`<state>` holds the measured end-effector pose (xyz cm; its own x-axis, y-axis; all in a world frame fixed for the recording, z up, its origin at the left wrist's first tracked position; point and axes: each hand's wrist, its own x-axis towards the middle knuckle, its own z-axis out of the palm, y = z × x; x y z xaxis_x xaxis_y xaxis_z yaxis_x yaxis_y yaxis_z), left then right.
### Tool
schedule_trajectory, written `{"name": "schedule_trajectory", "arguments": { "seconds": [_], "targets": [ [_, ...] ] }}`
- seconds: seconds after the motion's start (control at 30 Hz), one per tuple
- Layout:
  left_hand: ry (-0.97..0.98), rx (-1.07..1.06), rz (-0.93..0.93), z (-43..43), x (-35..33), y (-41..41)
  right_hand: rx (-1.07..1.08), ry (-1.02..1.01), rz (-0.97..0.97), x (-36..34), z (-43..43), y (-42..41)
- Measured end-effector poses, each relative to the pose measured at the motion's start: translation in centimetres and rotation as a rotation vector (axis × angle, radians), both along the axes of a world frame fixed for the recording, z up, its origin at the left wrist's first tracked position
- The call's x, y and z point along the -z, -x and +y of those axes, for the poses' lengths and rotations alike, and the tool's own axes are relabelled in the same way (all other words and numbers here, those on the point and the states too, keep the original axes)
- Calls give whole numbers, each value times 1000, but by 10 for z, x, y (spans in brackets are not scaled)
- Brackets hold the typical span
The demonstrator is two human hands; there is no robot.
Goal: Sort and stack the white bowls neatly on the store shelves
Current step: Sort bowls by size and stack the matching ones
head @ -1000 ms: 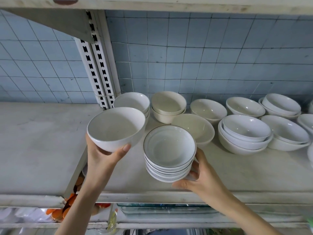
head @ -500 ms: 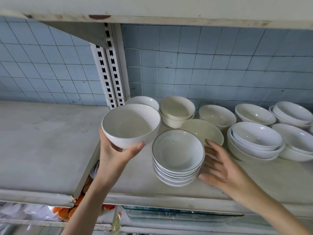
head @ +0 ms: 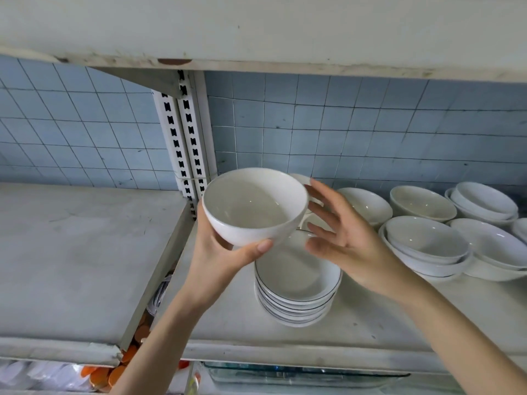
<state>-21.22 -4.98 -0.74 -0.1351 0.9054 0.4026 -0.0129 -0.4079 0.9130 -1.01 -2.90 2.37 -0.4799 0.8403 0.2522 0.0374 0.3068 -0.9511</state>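
Soft, even light, fairly bright, gives the tiled wall (head: pixel 370 124) a cool bluish cast. Small white glints sit inside the held bowl (head: pixel 251 203) and the nested bowls (head: pixel 425 240) at right. Shade gathers under the edge of the upper shelf (head: pixel 256 29). The wide lens bends the shelf lines toward the frame edges, and the bottom strip looks smeared and soft
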Motion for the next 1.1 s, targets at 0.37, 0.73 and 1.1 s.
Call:
{"name": "schedule_trajectory", "arguments": {
  "seconds": [0.37, 0.73, 1.1],
  "targets": [
    [-138, 86, 184, 16, -15, 24, -1, -124, 7, -10, 28, 33],
    [23, 143, 174, 60, -37, 64, 5, -65, -15, -30, 81, 58],
    [164, 115, 249, 104, -31, 82, 40, -28, -156, -16, 132, 72]
  ]
}}
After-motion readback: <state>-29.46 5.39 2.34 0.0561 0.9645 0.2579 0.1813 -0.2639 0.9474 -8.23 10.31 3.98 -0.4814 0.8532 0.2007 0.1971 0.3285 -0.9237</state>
